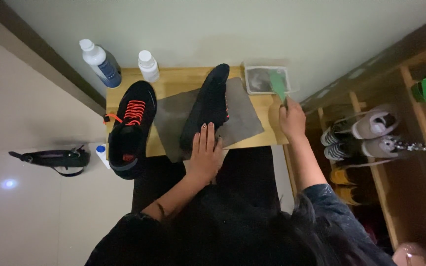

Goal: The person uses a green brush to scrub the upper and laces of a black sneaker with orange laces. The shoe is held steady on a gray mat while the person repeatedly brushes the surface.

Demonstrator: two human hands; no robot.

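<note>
Left hand lies flat, grip wide, pinning the black shoe on the grey cloth; right hand pinches a green brush over the water tub. That tub's near the tabletop edge, a bump could tip it

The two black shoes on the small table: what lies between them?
In the head view, between the laced shoe and the shoe under the left hand lie bare wood of the table and the grey cloth's left part.

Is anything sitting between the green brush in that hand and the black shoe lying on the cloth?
Nothing visible. The right hand holds the green brush over the clear tub; only bare grey cloth separates it from the black shoe.
</note>
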